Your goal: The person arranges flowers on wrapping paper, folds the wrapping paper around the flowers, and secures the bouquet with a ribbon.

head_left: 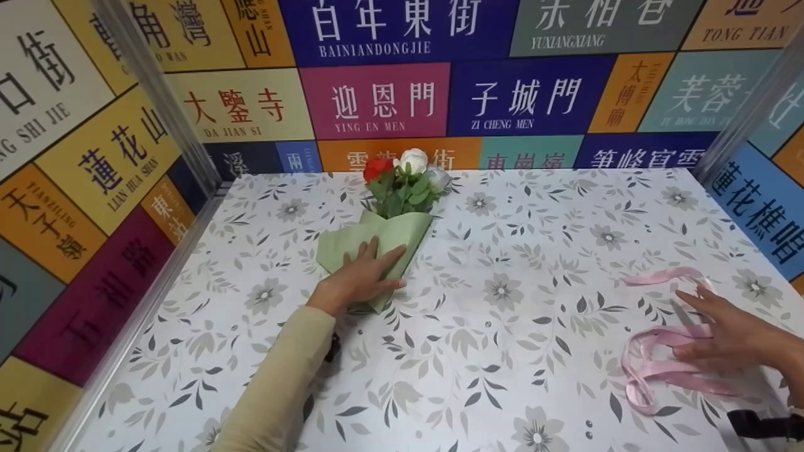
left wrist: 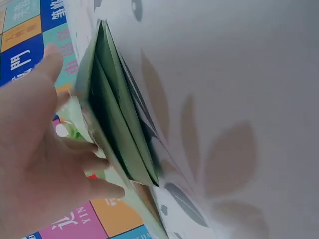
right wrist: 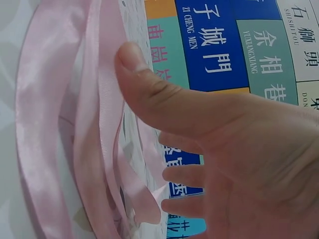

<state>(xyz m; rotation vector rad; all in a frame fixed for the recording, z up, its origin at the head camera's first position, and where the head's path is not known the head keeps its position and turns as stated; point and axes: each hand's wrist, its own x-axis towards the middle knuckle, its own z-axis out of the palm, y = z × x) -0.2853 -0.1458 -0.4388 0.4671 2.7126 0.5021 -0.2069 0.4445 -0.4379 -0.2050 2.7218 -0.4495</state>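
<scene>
A person's left hand (head_left: 359,273) lies across a bouquet's pale green, folded paper wrapper (head_left: 339,245) on a table (head_left: 452,389) covered in white with a grey flower-and-leaf print. Its fingers are straight and spread over the wrapper, not curled round it, which suggests a light steadying touch rather than a grip. The bouquet rests left of centre near the table's far edge, its red rose (head_left: 377,168), white rose (head_left: 412,161), pale lilac-grey bloom (head_left: 438,179) and green leaves (head_left: 402,194) pointing away from the person. That placing appears to spare the petals and leave the narrow, layered lower end, seen in the left wrist view, within easy reach.

Well apart, toward the right side, a loosely looped, shiny pink ribbon (right wrist: 42,114) lies at the right hand (head_left: 728,329). That hand's thumb stands away from the fingers, and it has hold of nothing; whether it touches the ribbon cannot be told. Behind, colourful rectangular panels (head_left: 380,100) lettered with Chinese characters cover the walls.
</scene>
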